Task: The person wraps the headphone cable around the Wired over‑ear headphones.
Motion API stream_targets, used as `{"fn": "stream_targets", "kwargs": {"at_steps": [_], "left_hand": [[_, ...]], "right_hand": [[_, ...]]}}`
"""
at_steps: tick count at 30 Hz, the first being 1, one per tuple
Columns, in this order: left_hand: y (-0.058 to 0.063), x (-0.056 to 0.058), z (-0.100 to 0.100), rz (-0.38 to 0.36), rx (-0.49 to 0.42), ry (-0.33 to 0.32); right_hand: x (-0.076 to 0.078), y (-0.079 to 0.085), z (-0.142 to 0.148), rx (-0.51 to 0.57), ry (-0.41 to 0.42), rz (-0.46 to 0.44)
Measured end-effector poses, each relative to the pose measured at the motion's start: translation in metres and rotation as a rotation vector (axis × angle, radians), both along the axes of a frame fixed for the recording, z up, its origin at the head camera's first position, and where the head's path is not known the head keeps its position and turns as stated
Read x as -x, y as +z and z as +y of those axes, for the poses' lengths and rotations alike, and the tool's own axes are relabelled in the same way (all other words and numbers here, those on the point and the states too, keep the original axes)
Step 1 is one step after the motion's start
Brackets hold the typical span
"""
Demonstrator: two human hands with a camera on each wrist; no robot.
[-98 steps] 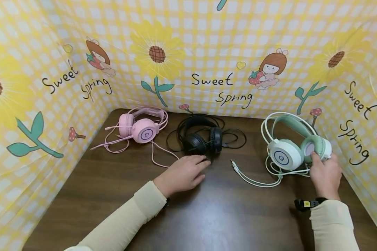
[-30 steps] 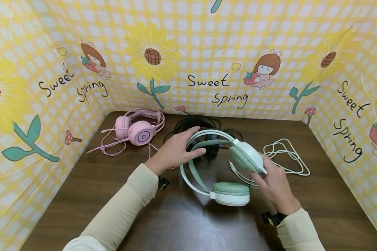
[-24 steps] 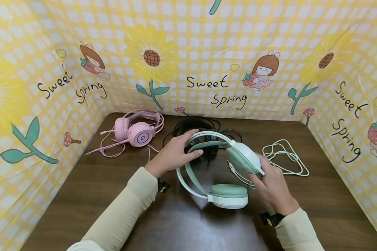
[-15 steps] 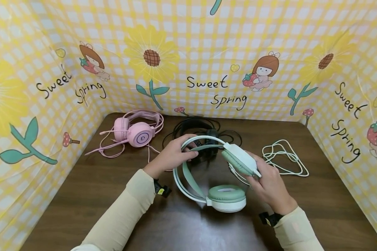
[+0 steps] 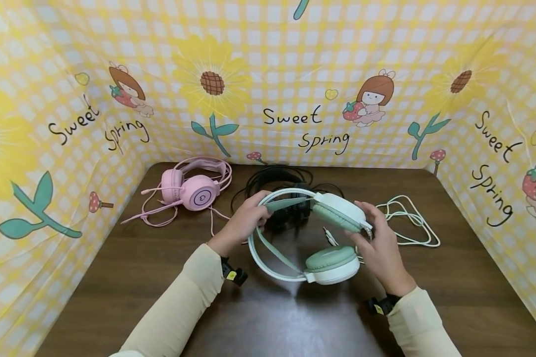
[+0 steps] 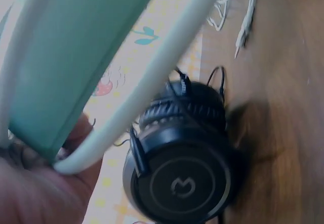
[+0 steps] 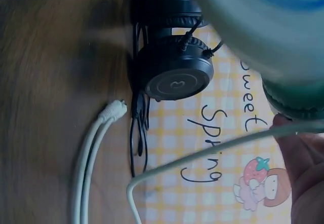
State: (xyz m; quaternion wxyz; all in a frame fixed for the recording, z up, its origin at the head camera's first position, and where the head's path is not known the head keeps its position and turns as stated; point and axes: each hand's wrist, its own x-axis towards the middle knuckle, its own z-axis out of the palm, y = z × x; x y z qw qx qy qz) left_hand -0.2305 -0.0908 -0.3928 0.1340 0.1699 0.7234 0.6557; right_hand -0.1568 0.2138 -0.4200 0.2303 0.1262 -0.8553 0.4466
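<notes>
Cloth in yellow check, printed with flowers and the words "Sweet Spring", fills the upper part of the head view and runs down both edges. Left of centre in that view, a pink headset lies toward the back of the dark wooden table, its cord looped beside it. Rising from the lower left, a sleeved arm ends in the left hand, whose fingers curl round the headband of a pale green and white headset. That headset is held above the table at the centre of the frame, headband to the left, two padded ear cups to the right, one higher than the other. Behind it a black headset lies near the back edge, partly covered from sight. In the gap between the ear cups, a white plug shows on the table. Right of centre, the right hand grips the end of the upper ear cup between thumb and fingers. Farthest right of the things on the table, a white cable lies in loose loops beyond that hand
</notes>
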Motion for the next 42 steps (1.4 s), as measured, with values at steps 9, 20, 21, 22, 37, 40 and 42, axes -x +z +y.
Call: {"fn": "stream_targets", "kwargs": {"at_steps": [9, 20, 21, 22, 37, 40, 42], "left_hand": [[0.002, -0.006, -0.001, -0.003, -0.235, 0.164], [0.009, -0.007, -0.012, 0.102, -0.256, 0.355], [0.010, -0.007, -0.014, 0.116, -0.253, 0.368], [0.011, -0.007, -0.015, 0.127, -0.242, 0.382], [0.022, -0.020, -0.012, 0.336, 0.217, 0.385], [0.022, -0.023, -0.009, 0.376, 0.241, 0.352], [0.022, -0.025, -0.008, 0.401, 0.241, 0.328]], "right_hand": [[0.005, -0.004, 0.000, 0.094, -0.059, -0.209], [-0.003, -0.016, 0.014, -0.088, -0.100, -0.093], [-0.004, -0.016, 0.014, -0.109, -0.109, -0.071], [-0.006, -0.015, 0.015, -0.136, -0.120, -0.045], [-0.013, 0.021, -0.015, -0.553, -0.046, 0.190], [-0.010, 0.021, -0.021, -0.588, -0.010, 0.177], [-0.009, 0.022, -0.024, -0.610, 0.008, 0.163]]}}
